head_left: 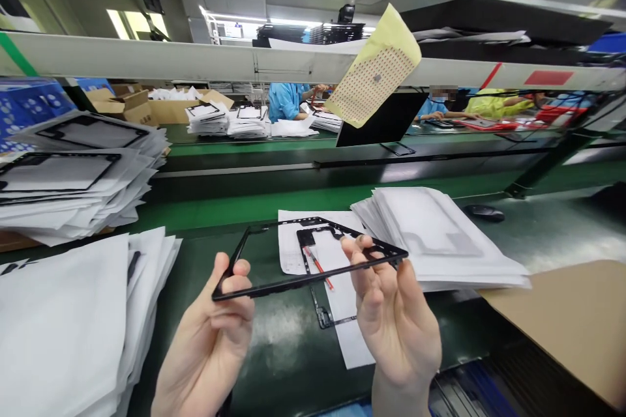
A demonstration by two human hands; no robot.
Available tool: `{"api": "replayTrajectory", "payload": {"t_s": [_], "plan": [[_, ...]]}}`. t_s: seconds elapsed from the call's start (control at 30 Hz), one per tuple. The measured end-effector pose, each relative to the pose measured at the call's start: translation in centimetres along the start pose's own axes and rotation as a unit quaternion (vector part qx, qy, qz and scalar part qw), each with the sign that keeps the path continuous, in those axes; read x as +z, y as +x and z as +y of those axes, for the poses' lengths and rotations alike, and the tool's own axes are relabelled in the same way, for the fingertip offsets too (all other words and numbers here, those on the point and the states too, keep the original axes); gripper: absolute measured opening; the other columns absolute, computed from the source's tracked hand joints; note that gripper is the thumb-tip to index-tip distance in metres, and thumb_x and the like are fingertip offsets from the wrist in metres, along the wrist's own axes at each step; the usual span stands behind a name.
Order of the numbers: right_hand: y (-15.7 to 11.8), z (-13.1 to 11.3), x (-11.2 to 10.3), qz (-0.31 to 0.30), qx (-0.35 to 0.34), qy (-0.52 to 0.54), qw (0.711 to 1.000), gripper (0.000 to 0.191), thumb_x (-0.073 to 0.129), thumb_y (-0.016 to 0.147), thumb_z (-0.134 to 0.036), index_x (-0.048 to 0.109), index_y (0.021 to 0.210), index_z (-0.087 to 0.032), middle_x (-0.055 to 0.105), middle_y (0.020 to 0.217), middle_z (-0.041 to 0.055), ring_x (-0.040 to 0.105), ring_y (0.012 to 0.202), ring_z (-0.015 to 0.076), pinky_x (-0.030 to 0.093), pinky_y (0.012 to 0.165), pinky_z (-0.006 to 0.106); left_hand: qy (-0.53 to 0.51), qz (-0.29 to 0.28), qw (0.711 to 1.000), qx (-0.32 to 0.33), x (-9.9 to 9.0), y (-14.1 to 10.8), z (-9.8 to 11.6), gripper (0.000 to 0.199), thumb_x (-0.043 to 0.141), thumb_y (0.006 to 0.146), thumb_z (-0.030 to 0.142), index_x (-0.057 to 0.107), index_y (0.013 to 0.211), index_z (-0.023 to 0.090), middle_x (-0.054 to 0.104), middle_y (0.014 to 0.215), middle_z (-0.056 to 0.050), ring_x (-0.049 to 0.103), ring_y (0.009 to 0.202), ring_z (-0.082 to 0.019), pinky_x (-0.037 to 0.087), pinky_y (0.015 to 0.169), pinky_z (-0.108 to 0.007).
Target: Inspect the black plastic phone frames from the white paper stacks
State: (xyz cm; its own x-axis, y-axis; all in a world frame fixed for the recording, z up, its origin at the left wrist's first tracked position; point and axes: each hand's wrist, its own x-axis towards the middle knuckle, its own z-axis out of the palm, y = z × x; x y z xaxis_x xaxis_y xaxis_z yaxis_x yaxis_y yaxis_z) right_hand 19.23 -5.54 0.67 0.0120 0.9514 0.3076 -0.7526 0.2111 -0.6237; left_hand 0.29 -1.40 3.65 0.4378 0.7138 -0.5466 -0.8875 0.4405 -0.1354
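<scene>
A thin black rectangular frame (pixel 303 281) is held up over the green bench, tilted, between my two hands. My left hand (pixel 215 332) pinches its near left corner between thumb and fingers. At the right end, my right hand (pixel 394 313) grips the frame's short side, fingertips on the edge. Beneath it on the bench lies a second black frame (pixel 321 318), partly over white paper sheets (pixel 349 339). A red pen (pixel 319 268) rests on the paper inside that second frame.
Stacks of white sleeves stand at the left (pixel 63 319) and right (pixel 435 228); more sleeves with black frames (pixel 63 172) rise at the far left. A cardboard sheet (pixel 567 319) and a computer mouse (pixel 484 212) are at right. Yellow paper (pixel 376 71) hangs ahead. Co-workers in blue (pixel 286 102) sit opposite.
</scene>
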Motion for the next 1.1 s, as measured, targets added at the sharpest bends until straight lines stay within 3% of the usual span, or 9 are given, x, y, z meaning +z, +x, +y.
{"api": "replayTrajectory", "payload": {"t_s": [0.23,0.4,0.47,0.53,0.63,0.77,0.93,1.0,1.1], "plan": [[1.4,2.1,2.4,0.012,0.009,-0.001,1.0,0.017,0.06,0.095,-0.032,0.072,0.089,-0.022,0.075,0.105,0.0038,0.072,0.091,0.0083,0.056,0.074,0.009,0.127,0.049,0.987,0.088,0.5,-0.1,-2.5,0.06,0.015,0.101,0.028,0.065,0.071,0.014,0.06,0.055,-0.004,0.05,0.034,-0.004,0.043,0.033,-0.008],[1.3,3.1,3.6,0.003,0.005,-0.025,1.0,0.016,0.059,0.096,-0.031,0.071,0.091,-0.022,0.076,0.101,0.0033,0.073,0.087,0.0096,0.057,0.073,0.012,0.149,0.042,0.977,0.148,0.2,0.0,-2.4,0.058,0.02,0.1,0.02,0.066,0.064,0.015,0.056,0.049,-0.001,0.047,0.032,-0.002,0.042,0.035,-0.005],[1.2,3.1,3.9,-0.012,0.004,-0.013,1.0,0.013,0.062,0.094,-0.028,0.071,0.09,-0.021,0.077,0.092,0.002,0.073,0.078,0.0082,0.057,0.07,0.011,0.179,0.016,0.968,0.174,-0.3,0.0,-2.3,0.045,0.04,0.096,0.023,0.067,0.061,0.015,0.055,0.047,0.0,0.046,0.031,-0.002,0.042,0.034,-0.005],[1.2,3.0,3.8,-0.023,0.017,0.01,1.0,0.012,0.064,0.093,-0.026,0.071,0.087,-0.019,0.076,0.085,0.0012,0.072,0.068,0.0061,0.057,0.065,0.009,0.243,-0.049,0.947,0.205,-0.8,-0.1,-2.2,0.02,0.075,0.075,0.028,0.07,0.06,0.016,0.058,0.047,0.002,0.051,0.034,-0.004,0.045,0.036,-0.007],[1.3,2.5,2.8,-0.002,0.057,0.057,0.997,0.013,0.07,0.088,-0.028,0.068,0.081,-0.017,0.072,0.075,0.0001,0.068,0.06,0.0035,0.055,0.063,0.005,0.326,-0.12,0.898,0.271,-1.1,-0.2,-1.8,0.038,0.093,0.045,0.031,0.076,0.075,0.016,0.071,0.063,-0.002,0.068,0.055,-0.013,0.057,0.053,-0.013],[1.1,1.6,0.5,0.044,0.073,0.156,0.984,0.018,0.073,0.084,-0.031,0.062,0.079,-0.018,0.06,0.069,-0.0053,0.059,0.05,-0.0006,0.052,0.06,-0.001,0.32,-0.11,0.845,0.413,-1.6,0.0,-0.3,0.027,0.067,0.082,0.039,0.075,0.098,0.019,0.075,0.102,-0.007,0.072,0.091,-0.018,0.058,0.075,-0.019],[0.9,2.0,-0.9,0.055,0.093,0.194,0.975,0.019,0.07,0.086,-0.031,0.057,0.08,-0.019,0.055,0.069,-0.0069,0.054,0.047,-0.0023,0.052,0.063,-0.001,0.335,-0.13,0.815,0.455,-3.0,0.3,1.9,0.049,0.068,0.076,0.057,0.071,0.109,0.021,0.073,0.11,-0.005,0.069,0.1,-0.02,0.059,0.077,-0.019],[1.0,2.6,-1.5,0.046,0.075,0.167,0.982,0.022,0.068,0.087,-0.032,0.052,0.077,-0.02,0.053,0.064,-0.0083,0.05,0.044,-0.0028,0.048,0.057,-0.002,0.336,-0.135,0.823,0.437,-3.1,0.0,2.1,0.048,0.069,0.076,0.054,0.07,0.11,0.02,0.075,0.102,-0.005,0.07,0.092,-0.019,0.06,0.076,-0.023],[1.2,3.7,-3.4,-0.034,0.057,0.063,0.996,0.048,0.049,0.092,-0.058,0.041,0.062,-0.021,0.047,0.046,-0.0079,0.042,0.031,0.0025,0.042,0.035,0.007,0.317,-0.17,0.862,0.358,-2.5,-0.5,1.7,0.032,0.05,0.092,0.044,0.068,0.081,0.02,0.062,0.056,0.001,0.061,0.055,-0.013,0.061,0.06,-0.024]]}}
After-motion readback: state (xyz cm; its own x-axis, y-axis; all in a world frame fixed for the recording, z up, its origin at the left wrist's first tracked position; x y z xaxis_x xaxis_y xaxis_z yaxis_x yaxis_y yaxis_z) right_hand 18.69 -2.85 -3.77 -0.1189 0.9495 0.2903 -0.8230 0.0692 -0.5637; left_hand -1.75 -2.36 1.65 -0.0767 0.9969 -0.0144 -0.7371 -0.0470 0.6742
